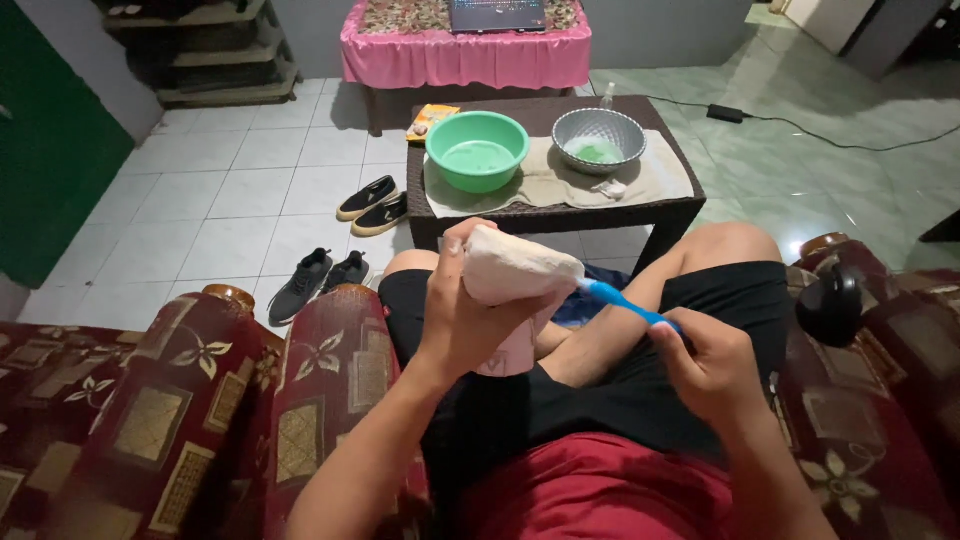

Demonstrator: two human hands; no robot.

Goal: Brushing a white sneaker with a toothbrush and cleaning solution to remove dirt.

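Observation:
My left hand (462,325) grips a pale pink shoe (515,268) held sole-up over my lap. My right hand (712,362) is closed on the handle of a blue brush (622,300), whose head touches the shoe's edge at the right. On the dark low table (640,215) ahead stand a green plastic basin (477,150) with water and a metal bowl (598,138) holding green liquid, both on a beige cloth (560,185).
I sit on a red patterned sofa (200,400). Two pairs of shoes (345,240) lie on the white tiled floor at left. A pink-covered table (465,50) with a laptop stands at the back. A cable and adapter (730,113) cross the floor at right.

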